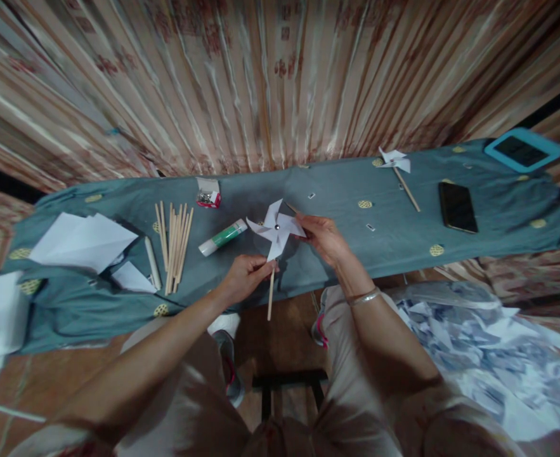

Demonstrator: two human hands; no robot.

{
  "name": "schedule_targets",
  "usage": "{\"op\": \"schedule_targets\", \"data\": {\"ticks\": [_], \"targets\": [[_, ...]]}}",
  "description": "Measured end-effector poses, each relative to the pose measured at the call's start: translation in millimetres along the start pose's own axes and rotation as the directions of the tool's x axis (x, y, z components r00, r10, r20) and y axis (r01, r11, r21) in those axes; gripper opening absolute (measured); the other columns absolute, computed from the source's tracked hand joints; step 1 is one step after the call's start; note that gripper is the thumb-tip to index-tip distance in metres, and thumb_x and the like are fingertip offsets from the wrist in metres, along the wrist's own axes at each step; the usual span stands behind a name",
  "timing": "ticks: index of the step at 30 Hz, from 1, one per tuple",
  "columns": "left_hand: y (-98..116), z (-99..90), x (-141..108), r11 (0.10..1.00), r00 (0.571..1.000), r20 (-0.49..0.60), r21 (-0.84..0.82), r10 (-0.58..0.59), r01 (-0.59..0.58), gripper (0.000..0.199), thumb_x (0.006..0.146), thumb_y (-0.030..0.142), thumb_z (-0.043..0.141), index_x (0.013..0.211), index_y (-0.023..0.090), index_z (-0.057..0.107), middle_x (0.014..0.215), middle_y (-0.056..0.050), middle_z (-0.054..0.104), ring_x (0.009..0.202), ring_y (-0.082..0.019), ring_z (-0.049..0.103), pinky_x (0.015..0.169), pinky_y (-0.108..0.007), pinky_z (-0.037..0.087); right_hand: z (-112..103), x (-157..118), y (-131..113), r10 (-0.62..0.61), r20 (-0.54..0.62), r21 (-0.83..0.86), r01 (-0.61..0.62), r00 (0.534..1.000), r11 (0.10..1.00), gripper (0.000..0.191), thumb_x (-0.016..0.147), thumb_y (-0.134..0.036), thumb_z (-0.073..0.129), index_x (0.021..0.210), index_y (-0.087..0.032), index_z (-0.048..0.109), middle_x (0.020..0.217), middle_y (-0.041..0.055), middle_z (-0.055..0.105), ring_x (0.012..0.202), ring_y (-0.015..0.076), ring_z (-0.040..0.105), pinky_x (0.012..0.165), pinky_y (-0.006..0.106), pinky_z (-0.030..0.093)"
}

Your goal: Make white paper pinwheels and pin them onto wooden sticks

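Observation:
A white paper pinwheel (pixel 282 236) with a round metal pin at its centre is held above the cloth-covered table. My left hand (pixel 247 277) pinches its wooden stick (pixel 271 295) just below the blades, and the stick's lower end sticks out past the table's front edge. With closed fingers, my right hand (pixel 321 237) grips the tip of the right blade. A thin pointed wooden piece (pixel 291 207) shows beside the right fingertips; whether they hold it too is unclear. To the left of the pinwheel lies a green and white glue stick (pixel 222 237).
Wooden sticks (pixel 177 247), a white pen-like tool (pixel 153 263), paper sheets (pixel 82 241) and an open pin box (pixel 208 193) lie left. Rightward are another pinwheel (pixel 394 160), a phone (pixel 458 207) and a blue-framed tablet (pixel 523 150). A bag of paper pieces (pixel 489 355) stands below right.

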State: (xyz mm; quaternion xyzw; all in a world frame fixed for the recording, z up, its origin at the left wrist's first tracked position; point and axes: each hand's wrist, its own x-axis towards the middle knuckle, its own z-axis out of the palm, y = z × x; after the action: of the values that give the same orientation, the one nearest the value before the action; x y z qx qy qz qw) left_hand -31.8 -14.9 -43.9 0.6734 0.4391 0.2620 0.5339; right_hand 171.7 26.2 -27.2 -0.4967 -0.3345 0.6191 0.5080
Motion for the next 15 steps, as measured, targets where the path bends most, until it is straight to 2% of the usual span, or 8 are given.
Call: {"op": "schedule_targets", "data": {"ticks": [4,11,15], "targets": [[-2.8,1.2,-0.3,1.0,1.0,0.005,-0.02,-0.007,0.007,0.049,0.084,0.056,0.057,0.075,0.01,0.074,0.056,0.003,0.048,0.055,-0.009,0.04,0.052,-0.02,0.03,-0.2,0.3,0.3,0.014,0.005,0.024,-0.014,1.0,1.0,0.034,0.045,-0.045,0.091,0.058,-0.022,0.07,0.057,-0.0038,0.065,0.055,0.0095,0.053,0.058,0.025,0.047],[-2.3,-1.2,3.9,0.974,0.992,-0.018,-0.19,-0.127,0.121,0.05,0.072,0.059,0.069,0.076,0.01,0.075,0.055,0.002,0.054,0.053,-0.008,0.042,0.052,-0.021,0.033,-4.1,2.6,1.3,0.026,-0.021,0.003,-0.025,0.999,1.0,0.034,0.044,-0.044,0.091,0.062,-0.022,0.072,0.059,-0.0026,0.067,0.058,0.0112,0.056,0.058,0.025,0.048],[4.7,-2.9,4.0,0.971,0.992,-0.006,-0.205,-0.13,0.126,0.046,0.072,0.057,0.07,0.074,0.011,0.076,0.053,0.001,0.056,0.053,-0.009,0.044,0.052,-0.022,0.036,-2.3,1.2,-1.3,0.037,0.011,0.046,-0.038,0.999,0.998,0.031,0.054,-0.047,0.087,0.067,-0.022,0.073,0.071,-0.0008,0.072,0.066,0.0123,0.06,0.064,0.025,0.052]]}}
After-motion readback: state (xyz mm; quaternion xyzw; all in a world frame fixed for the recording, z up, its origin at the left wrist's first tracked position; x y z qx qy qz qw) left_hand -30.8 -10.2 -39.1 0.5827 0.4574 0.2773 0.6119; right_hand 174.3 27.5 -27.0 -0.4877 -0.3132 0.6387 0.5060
